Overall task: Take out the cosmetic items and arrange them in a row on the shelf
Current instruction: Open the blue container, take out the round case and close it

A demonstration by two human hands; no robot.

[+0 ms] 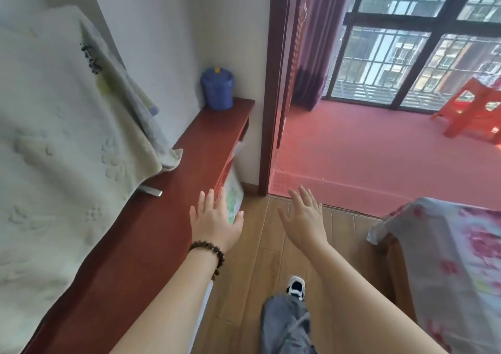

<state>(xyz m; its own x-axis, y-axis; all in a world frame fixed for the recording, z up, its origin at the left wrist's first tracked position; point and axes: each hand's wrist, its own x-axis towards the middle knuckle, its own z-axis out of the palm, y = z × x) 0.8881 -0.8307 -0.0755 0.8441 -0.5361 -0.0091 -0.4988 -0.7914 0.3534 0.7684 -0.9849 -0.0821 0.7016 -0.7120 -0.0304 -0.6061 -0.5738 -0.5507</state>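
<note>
A long dark red wooden shelf (168, 218) runs along the left wall. At its far end stands a blue drawstring pouch (217, 89) with a yellow toggle. My left hand (215, 222), with a bead bracelet on the wrist, hovers flat and empty over the shelf's front edge. My right hand (305, 215) is stretched out empty over the wooden floor, fingers spread. No loose cosmetic items are visible.
A large pale embossed cloth (62, 136) drapes over something on the shelf's left part. A metal foot (150, 191) pokes out beneath it. A bed with floral sheet (447, 258) is at the right. Beyond a doorway lies a red-floored balcony with a red stool (471, 112).
</note>
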